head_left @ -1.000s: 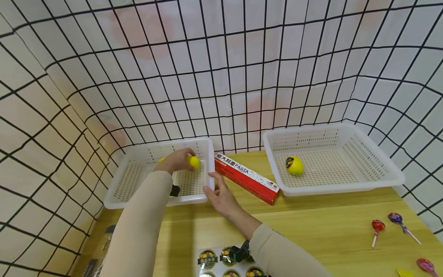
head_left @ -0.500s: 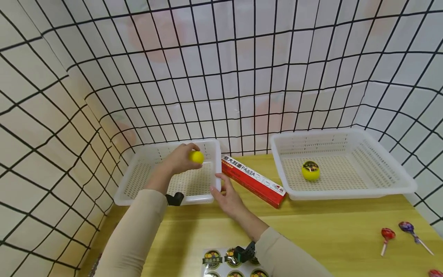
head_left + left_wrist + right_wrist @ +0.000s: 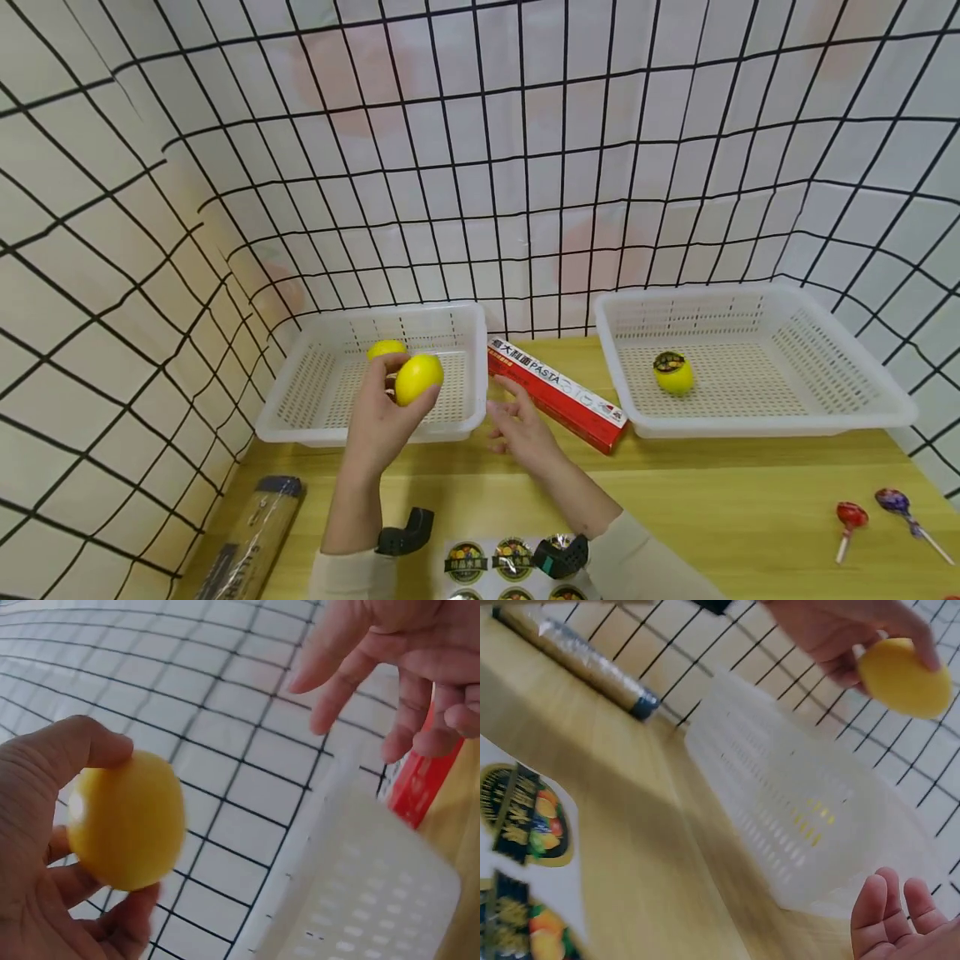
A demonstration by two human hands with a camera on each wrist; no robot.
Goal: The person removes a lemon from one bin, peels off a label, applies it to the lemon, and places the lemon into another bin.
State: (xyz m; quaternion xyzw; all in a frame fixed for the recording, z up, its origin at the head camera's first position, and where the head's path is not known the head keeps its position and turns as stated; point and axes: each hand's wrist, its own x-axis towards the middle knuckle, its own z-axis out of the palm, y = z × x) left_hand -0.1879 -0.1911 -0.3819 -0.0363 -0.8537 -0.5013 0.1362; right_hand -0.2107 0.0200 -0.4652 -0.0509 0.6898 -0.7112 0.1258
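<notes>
My left hand grips a plain yellow lemon between thumb and fingers, above the front of the left white basket. In the left wrist view this lemon shows a smooth side with no label. A second lemon lies inside that basket, partly hidden by the held one. By the basket's right end is my right hand, its fingers loosely bent and holding nothing. The right white basket contains one lemon with a dark round sticker on it.
A red and white pasta box lies slanted between the baskets. At the front is a sheet of round fruit stickers. A clear-wrapped long pack lies left, lollipops right. Black wire grid stands behind.
My left hand has lifted the lemon out of the left basket and brought it toward me. My right hand has let go of the basket's edge. The view has shifted slightly left.
</notes>
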